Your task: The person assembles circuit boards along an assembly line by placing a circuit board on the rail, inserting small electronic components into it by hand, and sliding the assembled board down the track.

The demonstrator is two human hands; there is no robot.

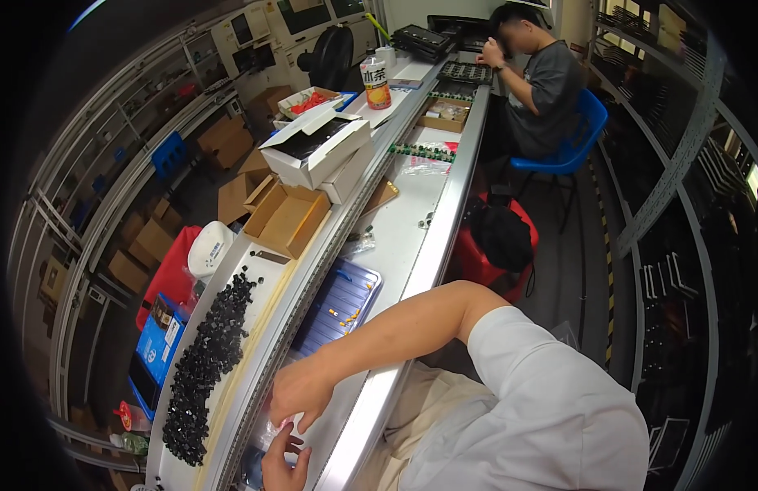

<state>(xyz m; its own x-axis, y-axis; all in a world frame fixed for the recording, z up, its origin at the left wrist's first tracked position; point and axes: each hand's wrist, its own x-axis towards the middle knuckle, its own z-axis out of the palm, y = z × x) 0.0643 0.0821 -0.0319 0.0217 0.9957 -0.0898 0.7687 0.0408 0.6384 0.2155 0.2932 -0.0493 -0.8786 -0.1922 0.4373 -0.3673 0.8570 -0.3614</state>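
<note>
My right hand (pixel 301 394) reaches across the bench with its fingers curled downward. Whatever lies in those fingers is mostly hidden; a pinkish, clear plastic-looking bit (pixel 279 424) shows at their edge. Just below, my left hand (pixel 284 465) comes in from the lower edge, thumb and fingers apart, its fingertips close to the right hand. Beyond my right forearm lies a ribbed blue-violet tray (pixel 320 313) with several small orange-yellow parts (pixel 352 317) on it. To the left, a heap of small black square pieces (pixel 205 360) fills a white trough.
An open cardboard box (pixel 287 219) and white cartons (pixel 317 151) stand on the left ledge, with a drink bottle (pixel 375 83) farther along. Green circuit boards (pixel 424 152) lie up the line. A co-worker (pixel 538 90) sits on a blue chair (pixel 587 131). A red stool (pixel 518 237) holds a black bag.
</note>
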